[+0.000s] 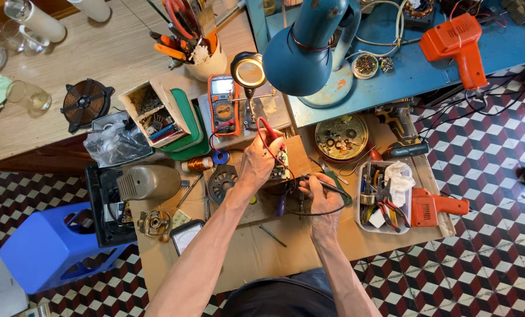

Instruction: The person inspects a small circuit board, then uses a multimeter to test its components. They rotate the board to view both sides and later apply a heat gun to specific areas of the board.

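My left hand (259,159) grips a red test probe (268,130) and points it down at a small green circuit board (282,165) on a brown pad. My right hand (320,198) holds a black test probe (327,185) whose tip reaches the same board from the right. Red and black leads run from the probes toward an orange multimeter (222,104) standing behind the board. A round magnifier (248,71) on a stand sits just beyond the board.
A blue desk lamp (300,53) hangs over the bench. A clear tray of tools (381,196), an orange drill (436,206), a round clock mechanism (340,138), a tool cup (202,58), a parts box (154,113) and a blue stool (51,246) surround the cardboard-covered work surface.
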